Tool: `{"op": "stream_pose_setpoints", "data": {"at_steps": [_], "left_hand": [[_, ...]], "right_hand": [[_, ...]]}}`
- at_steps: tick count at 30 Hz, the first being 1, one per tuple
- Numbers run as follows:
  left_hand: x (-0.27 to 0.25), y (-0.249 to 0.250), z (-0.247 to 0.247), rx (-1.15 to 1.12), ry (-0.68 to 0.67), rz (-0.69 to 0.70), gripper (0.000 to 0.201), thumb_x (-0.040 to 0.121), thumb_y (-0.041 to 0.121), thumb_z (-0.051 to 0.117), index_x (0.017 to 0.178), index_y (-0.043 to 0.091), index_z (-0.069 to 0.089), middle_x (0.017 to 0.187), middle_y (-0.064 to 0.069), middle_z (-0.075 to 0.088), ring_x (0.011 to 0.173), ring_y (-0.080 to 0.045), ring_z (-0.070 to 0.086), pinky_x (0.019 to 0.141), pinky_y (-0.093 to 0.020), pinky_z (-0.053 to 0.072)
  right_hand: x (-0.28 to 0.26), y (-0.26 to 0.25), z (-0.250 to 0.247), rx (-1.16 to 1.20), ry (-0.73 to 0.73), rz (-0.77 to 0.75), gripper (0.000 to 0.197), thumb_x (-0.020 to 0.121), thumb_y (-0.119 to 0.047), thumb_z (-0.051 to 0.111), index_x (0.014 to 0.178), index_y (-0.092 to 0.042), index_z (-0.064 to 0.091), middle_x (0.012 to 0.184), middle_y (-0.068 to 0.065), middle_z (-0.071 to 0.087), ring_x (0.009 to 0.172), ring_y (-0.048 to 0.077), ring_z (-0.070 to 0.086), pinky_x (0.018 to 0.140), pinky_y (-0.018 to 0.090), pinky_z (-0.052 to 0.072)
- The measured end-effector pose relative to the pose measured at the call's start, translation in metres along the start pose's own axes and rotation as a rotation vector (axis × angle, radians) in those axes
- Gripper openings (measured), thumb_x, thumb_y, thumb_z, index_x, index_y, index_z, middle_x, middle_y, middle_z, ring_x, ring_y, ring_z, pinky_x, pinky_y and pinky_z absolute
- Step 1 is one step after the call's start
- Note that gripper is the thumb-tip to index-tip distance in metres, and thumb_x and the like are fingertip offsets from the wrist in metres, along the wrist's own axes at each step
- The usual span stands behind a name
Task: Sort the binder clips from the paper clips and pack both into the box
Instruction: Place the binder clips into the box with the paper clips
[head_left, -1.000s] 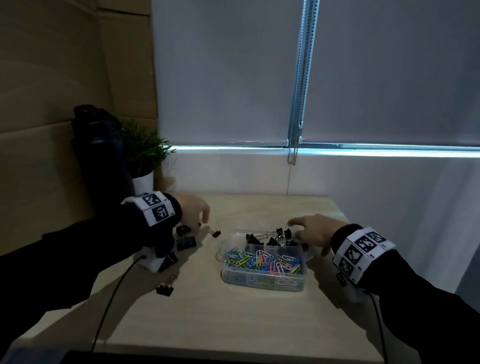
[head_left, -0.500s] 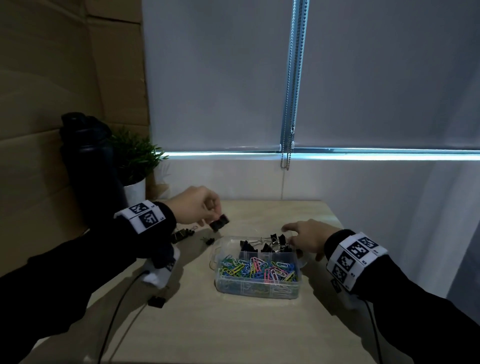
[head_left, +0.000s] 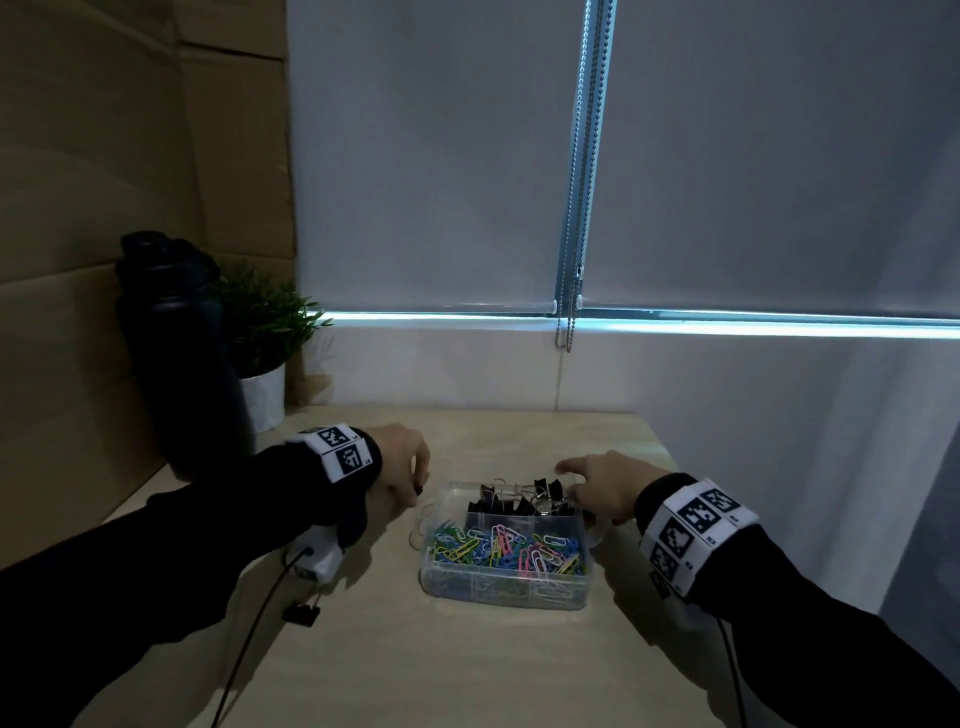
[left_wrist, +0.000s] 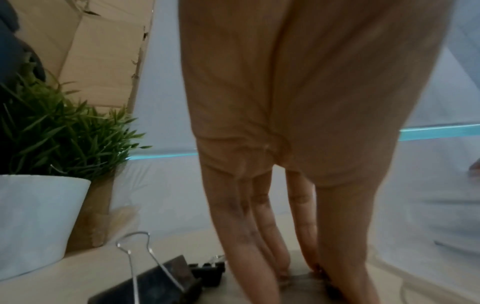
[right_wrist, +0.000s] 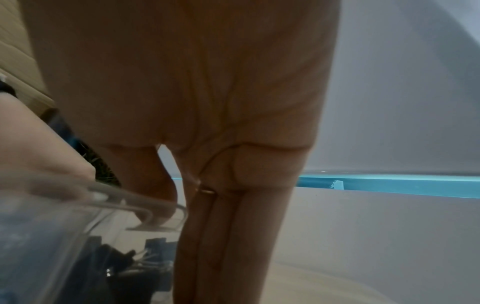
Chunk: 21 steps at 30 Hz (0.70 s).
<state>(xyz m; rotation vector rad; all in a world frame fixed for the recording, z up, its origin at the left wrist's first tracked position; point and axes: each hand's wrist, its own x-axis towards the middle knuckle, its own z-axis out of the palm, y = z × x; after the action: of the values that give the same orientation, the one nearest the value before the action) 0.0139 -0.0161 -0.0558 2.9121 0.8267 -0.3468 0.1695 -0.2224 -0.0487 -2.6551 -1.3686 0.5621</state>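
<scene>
A clear plastic box (head_left: 504, 590) stands mid-table. Coloured paper clips (head_left: 504, 551) fill its front part and black binder clips (head_left: 519, 501) lie in the back part. My left hand (head_left: 402, 462) reaches down to the table just left of the box. In the left wrist view its fingertips (left_wrist: 283, 271) and thumb close on a small dark binder clip (left_wrist: 320, 271). My right hand (head_left: 597, 480) rests on the box's far right corner (right_wrist: 145, 207), fingers straight down its outer side. A large binder clip (left_wrist: 155, 281) lies behind the left hand.
One loose binder clip (head_left: 300, 614) lies near the table's left front. A black bottle (head_left: 182, 364) and a potted plant (head_left: 260, 332) stand at the back left by cardboard. A blind chain (head_left: 569, 312) hangs behind. Wrist-camera cables trail over the table.
Half a second ago my left hand held a binder clip raised beside the box; now it is down on the table left of the box. My right hand stayed at the box.
</scene>
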Motion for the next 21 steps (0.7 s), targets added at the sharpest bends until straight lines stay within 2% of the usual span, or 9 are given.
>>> {"op": "stream_pose_setpoints", "data": {"at_steps": [2,4,6,8,11,13,16,18,21], "left_hand": [[0.001,0.0,0.002,0.021,0.015,0.008,0.028,0.076,0.02,0.077,0.101,0.011,0.07,0.076,0.012,0.057,0.08,-0.012,0.055,0.067,-0.019,0.041],[0.003,-0.001,0.004,0.039,0.019,0.008,0.026,0.075,0.021,0.076,0.099,0.012,0.07,0.082,0.008,0.059,0.08,-0.012,0.055,0.071,-0.019,0.04],[0.003,-0.002,0.005,0.063,0.006,0.005,0.024,0.076,0.023,0.074,0.098,0.013,0.071,0.087,0.002,0.065,0.079,-0.012,0.055,0.071,-0.021,0.041],[0.002,-0.003,0.005,0.067,0.0,-0.004,0.024,0.079,0.027,0.071,0.098,0.013,0.071,0.094,-0.003,0.07,0.079,-0.015,0.057,0.072,-0.024,0.045],[0.001,-0.002,-0.003,0.016,0.075,-0.002,0.026,0.088,0.031,0.062,0.104,0.011,0.067,0.102,-0.006,0.07,0.081,-0.019,0.058,0.074,-0.027,0.046],[0.0,0.004,-0.012,-0.067,0.159,0.045,0.026,0.092,0.031,0.058,0.108,0.01,0.062,0.105,-0.005,0.067,0.081,-0.017,0.055,0.072,-0.026,0.044],[-0.001,0.023,-0.022,-0.276,0.216,0.183,0.024,0.094,0.027,0.056,0.108,0.008,0.058,0.097,-0.002,0.062,0.073,-0.012,0.056,0.06,-0.017,0.041],[-0.003,0.037,-0.024,-0.363,0.212,0.231,0.029,0.093,0.029,0.059,0.112,0.008,0.058,0.1,-0.003,0.062,0.08,-0.016,0.062,0.065,-0.018,0.044],[-0.004,0.038,-0.028,-0.391,0.203,0.202,0.042,0.091,0.038,0.059,0.124,0.012,0.054,0.114,-0.001,0.06,0.097,-0.02,0.063,0.081,-0.026,0.047]], "right_hand": [[-0.001,0.0,0.0,0.01,0.0,0.004,0.047,0.098,-0.023,0.036,0.145,-0.029,0.035,0.141,0.011,0.05,0.093,0.022,0.058,0.057,0.017,0.043],[-0.003,0.001,0.0,0.013,-0.005,0.005,0.047,0.099,-0.023,0.035,0.145,-0.029,0.033,0.142,0.01,0.049,0.107,0.025,0.062,0.071,0.024,0.052],[-0.007,0.0,-0.001,0.012,-0.011,0.004,0.047,0.1,-0.024,0.035,0.146,-0.029,0.032,0.143,0.011,0.048,0.112,0.026,0.061,0.085,0.032,0.053],[-0.009,0.0,-0.002,0.02,-0.014,0.003,0.047,0.1,-0.024,0.035,0.146,-0.028,0.031,0.144,0.011,0.047,0.115,0.026,0.06,0.092,0.035,0.052],[-0.009,0.0,-0.002,0.041,-0.016,0.007,0.049,0.099,-0.022,0.036,0.147,-0.029,0.031,0.145,0.011,0.046,0.118,0.027,0.058,0.095,0.037,0.051],[-0.01,0.0,-0.002,0.052,-0.019,0.011,0.049,0.098,-0.021,0.036,0.146,-0.029,0.031,0.145,0.012,0.045,0.119,0.027,0.057,0.096,0.038,0.051],[-0.011,-0.001,-0.002,0.049,-0.02,0.007,0.047,0.099,-0.023,0.036,0.146,-0.028,0.032,0.144,0.012,0.047,0.121,0.027,0.056,0.1,0.036,0.048],[-0.012,-0.002,-0.003,0.043,-0.025,0.009,0.047,0.1,-0.024,0.036,0.146,-0.027,0.032,0.143,0.012,0.048,0.122,0.027,0.055,0.099,0.036,0.048],[-0.013,-0.003,-0.003,0.048,-0.035,0.013,0.047,0.1,-0.024,0.036,0.147,-0.027,0.031,0.142,0.012,0.049,0.122,0.027,0.055,0.101,0.039,0.047]]}}
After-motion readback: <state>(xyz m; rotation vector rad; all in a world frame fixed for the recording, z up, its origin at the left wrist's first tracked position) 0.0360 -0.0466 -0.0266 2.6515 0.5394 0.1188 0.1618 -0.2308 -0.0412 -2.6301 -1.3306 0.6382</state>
